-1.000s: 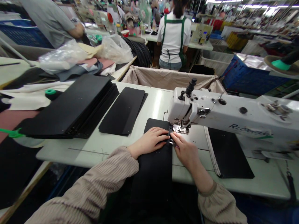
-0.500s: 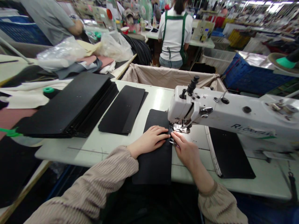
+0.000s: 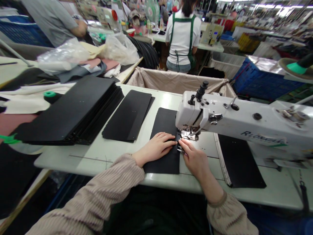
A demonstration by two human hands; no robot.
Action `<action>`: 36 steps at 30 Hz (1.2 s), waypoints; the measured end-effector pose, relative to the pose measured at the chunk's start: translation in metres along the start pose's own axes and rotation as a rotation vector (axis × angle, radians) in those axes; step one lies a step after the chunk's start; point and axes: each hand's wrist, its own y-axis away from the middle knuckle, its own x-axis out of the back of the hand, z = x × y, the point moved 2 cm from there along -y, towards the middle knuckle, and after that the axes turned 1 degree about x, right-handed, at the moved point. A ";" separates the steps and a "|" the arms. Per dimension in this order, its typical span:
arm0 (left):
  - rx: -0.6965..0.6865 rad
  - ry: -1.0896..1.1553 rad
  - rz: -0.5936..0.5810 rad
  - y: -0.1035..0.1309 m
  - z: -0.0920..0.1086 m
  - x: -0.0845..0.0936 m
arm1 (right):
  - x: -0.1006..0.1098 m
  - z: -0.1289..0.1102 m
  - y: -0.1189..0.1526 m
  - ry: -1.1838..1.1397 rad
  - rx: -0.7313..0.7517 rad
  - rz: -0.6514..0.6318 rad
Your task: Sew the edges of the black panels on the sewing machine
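The near part of the view is taken up by a pale green surface (image 3: pixel 97 151), on whose right side a white sewing machine (image 3: pixel 232 114) is mounted. A thick stack of black panels (image 3: pixel 70 111) is set at the left, with a few loose black pieces (image 3: pixel 128 114) laid just beside it. Another dark panel (image 3: pixel 241 163), edged with a light strip, is placed below the machine's arm. The worked black panel (image 3: pixel 162 164) is laid flat on the surface at the left of the machine's head, its right edge brought to the presser foot. The panel is covered by the left hand (image 3: pixel 158 147), whose fingers are stretched out and slightly spread. The right hand (image 3: pixel 197 160) is held at the panel's right edge, fingers pressed together near the presser foot (image 3: pixel 189 134). Small metal snips (image 3: pixel 180 150) are held under the right hand, blades pointed left; exactly how they are gripped cannot be told.
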 end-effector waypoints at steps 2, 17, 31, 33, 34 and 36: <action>-0.002 0.000 0.001 0.000 0.000 0.000 | 0.000 0.000 0.000 -0.004 -0.002 0.002; 0.022 0.021 0.039 0.001 -0.002 -0.003 | -0.001 0.001 0.001 0.002 -0.004 0.001; 0.063 0.003 0.056 0.000 -0.002 -0.003 | 0.000 0.000 0.001 -0.004 -0.011 0.005; 0.073 0.001 0.056 -0.001 -0.003 -0.004 | 0.000 0.001 0.001 -0.020 -0.007 0.008; 0.078 0.001 0.056 -0.001 -0.003 -0.004 | 0.000 0.001 0.001 -0.028 -0.006 0.010; 0.092 0.002 0.054 -0.002 -0.005 -0.006 | 0.000 0.001 0.001 -0.038 -0.008 0.014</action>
